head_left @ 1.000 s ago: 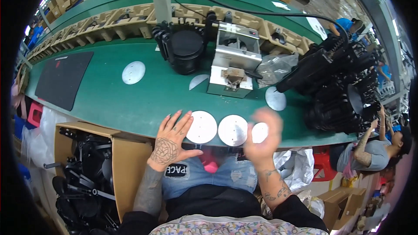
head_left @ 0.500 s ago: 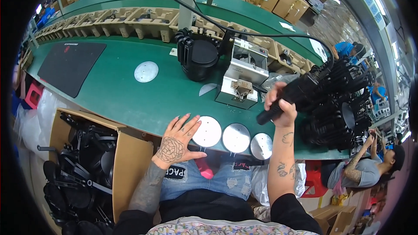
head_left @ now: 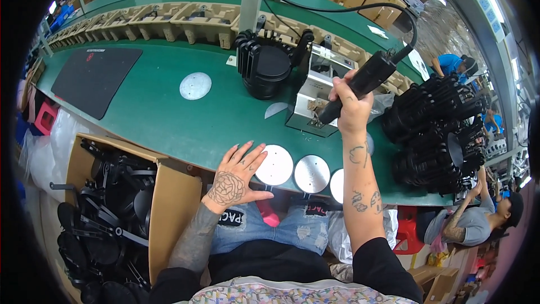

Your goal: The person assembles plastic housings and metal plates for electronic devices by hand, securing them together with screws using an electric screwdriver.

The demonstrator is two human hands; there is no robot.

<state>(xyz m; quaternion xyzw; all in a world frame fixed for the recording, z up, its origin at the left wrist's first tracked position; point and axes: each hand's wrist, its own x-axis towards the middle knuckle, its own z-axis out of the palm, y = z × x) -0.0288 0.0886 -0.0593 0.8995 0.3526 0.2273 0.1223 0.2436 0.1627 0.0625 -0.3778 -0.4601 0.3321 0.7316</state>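
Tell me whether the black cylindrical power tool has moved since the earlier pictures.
Yes. Held in the right hand, the power tool has shifted leftward overall, from right of the boxy silver metal machine to partly across its front.

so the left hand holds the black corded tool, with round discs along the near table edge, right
Not the left hand: the head view shows the right hand holding the black corded tool; the round discs lie along the near edge.
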